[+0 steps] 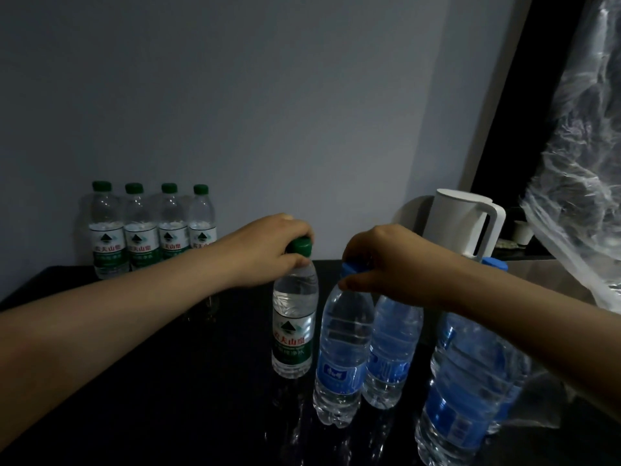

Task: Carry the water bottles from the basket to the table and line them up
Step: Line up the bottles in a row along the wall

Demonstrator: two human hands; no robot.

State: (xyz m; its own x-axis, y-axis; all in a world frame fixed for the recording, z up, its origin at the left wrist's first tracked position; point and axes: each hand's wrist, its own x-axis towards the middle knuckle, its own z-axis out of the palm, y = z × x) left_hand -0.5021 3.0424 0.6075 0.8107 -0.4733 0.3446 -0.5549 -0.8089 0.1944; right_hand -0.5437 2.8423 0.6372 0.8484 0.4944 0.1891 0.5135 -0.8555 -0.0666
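Single view, worn on the person's head. Faces forward and somewhat down, across the dark table [201, 405] to the grey wall [268, 95]. Wide-angle, very near: both forearms [100, 331] enter from the lower sides; left hand [265, 250] gripping the green-capped bottle [294, 331] and right hand [389, 264] gripping the blue-capped bottle [342, 358] sit mid-frame. Large blue bottle [463, 381] cut by the lower edge.

The left hand [268, 250] and the right hand [379, 264] are seen bare; the left forearm [117, 307] and the right forearm [521, 317] are left uncovered along their whole visible length.
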